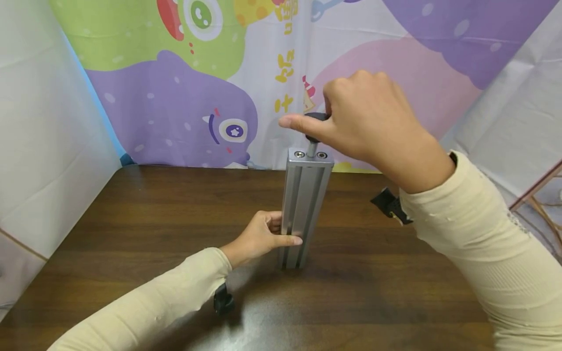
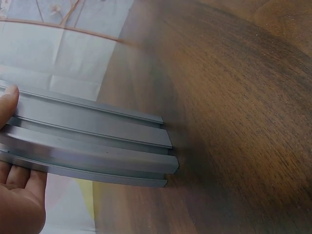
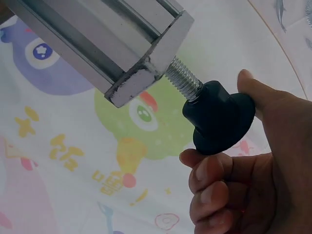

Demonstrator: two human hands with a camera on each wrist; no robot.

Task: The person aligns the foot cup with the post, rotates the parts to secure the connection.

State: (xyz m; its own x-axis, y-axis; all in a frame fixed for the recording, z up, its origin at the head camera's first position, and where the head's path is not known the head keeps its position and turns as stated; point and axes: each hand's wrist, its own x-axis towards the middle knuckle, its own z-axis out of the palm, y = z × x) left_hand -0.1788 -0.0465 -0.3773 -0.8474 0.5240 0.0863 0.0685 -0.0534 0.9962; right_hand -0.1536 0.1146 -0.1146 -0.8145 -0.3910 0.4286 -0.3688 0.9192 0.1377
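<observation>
A grey aluminium extrusion profile [image 1: 307, 195] stands upright, its lower end at or just above the table. My left hand [image 1: 256, 241] grips its lower part, thumb across the near face and fingers behind. In the left wrist view, the profile's grooved lower end [image 2: 97, 122] extends past that hand. A black levelling foot [image 3: 219, 119] on a threaded rod [image 3: 184, 79] sticks out of the profile's top end, with some thread exposed. My right hand [image 1: 369, 114] holds the foot between thumb and index finger, the other fingers curled. Two screws flank the rod on the end plate.
Brown wood-grain table [image 1: 175, 209] lies beneath both hands. Behind it hangs a cartoon-printed cloth [image 1: 175, 107]; white sheets [image 1: 44, 122] close off the sides. Black straps [image 1: 224, 298] hang from both wrists.
</observation>
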